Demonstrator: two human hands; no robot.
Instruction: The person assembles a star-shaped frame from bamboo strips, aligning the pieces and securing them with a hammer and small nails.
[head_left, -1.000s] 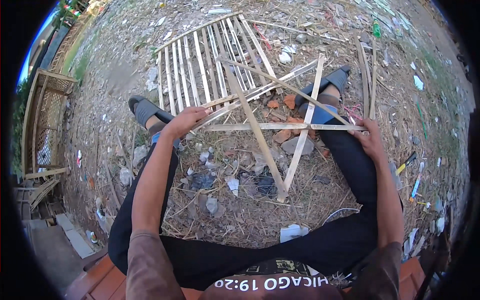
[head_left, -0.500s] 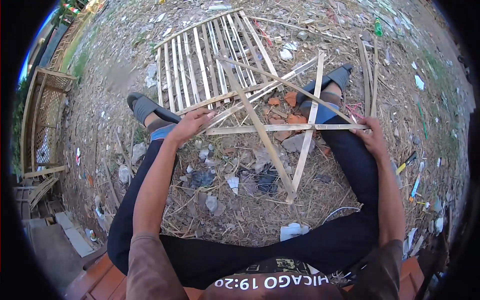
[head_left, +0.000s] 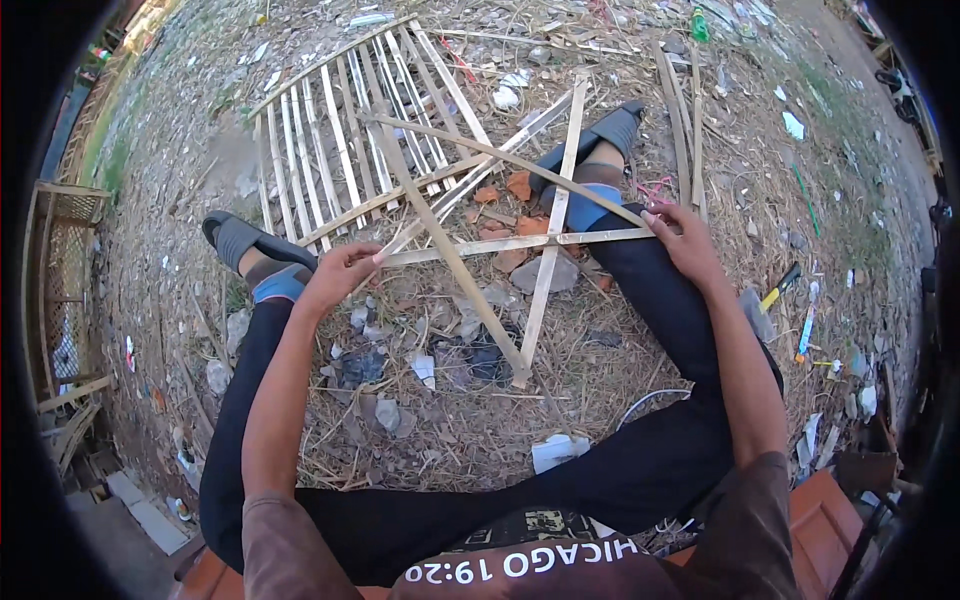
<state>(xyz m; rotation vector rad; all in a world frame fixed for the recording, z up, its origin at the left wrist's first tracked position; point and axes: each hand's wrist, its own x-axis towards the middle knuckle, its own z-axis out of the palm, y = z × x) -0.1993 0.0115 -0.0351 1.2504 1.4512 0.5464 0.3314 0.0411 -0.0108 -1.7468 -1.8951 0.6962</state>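
A slatted wooden panel (head_left: 345,223) lies on the littered ground. Nearer, a wooden star (head_left: 500,246) of crossed slats sits between the person's legs. The left hand's (head_left: 340,278) fingers pinch its left corner; the right hand's (head_left: 688,244) fingers grip its right. Farther off is a green bottle (head_left: 699,25), contents too small to tell.

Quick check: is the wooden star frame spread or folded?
Spread: the star frame has its slats crossed wide apart, ground showing between; left hand pinches its left corner, right hand its right.
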